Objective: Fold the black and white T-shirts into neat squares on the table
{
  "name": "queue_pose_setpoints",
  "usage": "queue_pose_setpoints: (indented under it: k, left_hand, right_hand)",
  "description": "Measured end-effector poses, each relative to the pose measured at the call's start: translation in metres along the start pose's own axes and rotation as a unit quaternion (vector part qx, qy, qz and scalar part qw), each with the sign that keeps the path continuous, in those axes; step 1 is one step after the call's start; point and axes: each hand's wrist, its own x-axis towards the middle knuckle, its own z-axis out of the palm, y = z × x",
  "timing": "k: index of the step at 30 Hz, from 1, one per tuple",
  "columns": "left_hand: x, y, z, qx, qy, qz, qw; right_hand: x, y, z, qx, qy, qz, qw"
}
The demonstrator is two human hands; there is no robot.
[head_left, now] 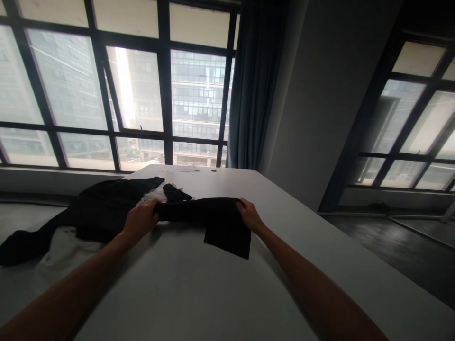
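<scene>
A black garment (206,210) is stretched sideways between my two hands, just above the white table (220,293). My left hand (142,218) is closed round its left end. At the right end, my right hand (250,214) pinches the upper corner, thumb on the near side. From the right part a squared flap of the cloth (229,239) hangs down toward the tabletop. What kind of garment it is I cannot tell; its dark folds hide the shape.
Left of my left hand lies a heap of black clothing (103,203), with white cloth (66,248) under its near side. Beyond the held garment are a small black piece (177,193) and crumpled white material (154,195). Papers (183,169) lie at the table's far end, before windows and a curtain (249,94).
</scene>
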Motion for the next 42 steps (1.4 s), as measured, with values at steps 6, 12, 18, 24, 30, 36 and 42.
queue_pose_setpoints:
  k: [6, 12, 18, 24, 30, 36, 42]
  left_hand:
    - [0.009, -0.016, -0.010, -0.051, 0.035, -0.103, 0.993]
    - [0.001, 0.025, -0.006, -0.229, 0.100, 0.121, 0.961]
    - [-0.029, 0.072, -0.009, -0.324, 0.064, 0.314, 0.890]
    - [-0.039, 0.073, -0.007, -0.304, 0.066, 0.367, 0.876]
    - [-0.019, 0.052, 0.034, -0.243, -0.032, 0.188, 0.951]
    - [0.013, 0.048, 0.060, -0.184, -0.054, 0.110, 0.975]
    - [0.051, 0.054, 0.049, -0.218, -0.022, 0.029, 0.975]
  right_hand:
    - [-0.001, -0.001, -0.019, -0.379, -0.061, 0.079, 0.920]
    - [-0.006, -0.021, -0.018, -0.442, -0.059, -0.020, 0.895]
    - [-0.039, -0.069, 0.035, -0.130, -0.189, -0.173, 0.958]
    - [-0.044, -0.084, 0.062, -0.125, -0.141, -0.130, 0.973]
    - [-0.001, -0.099, 0.027, 0.084, -0.110, -0.178, 0.974]
    - [0.043, -0.121, -0.012, 0.258, -0.033, -0.146, 0.954]
    - [0.049, -0.125, -0.070, 0.293, 0.035, -0.157, 0.942]
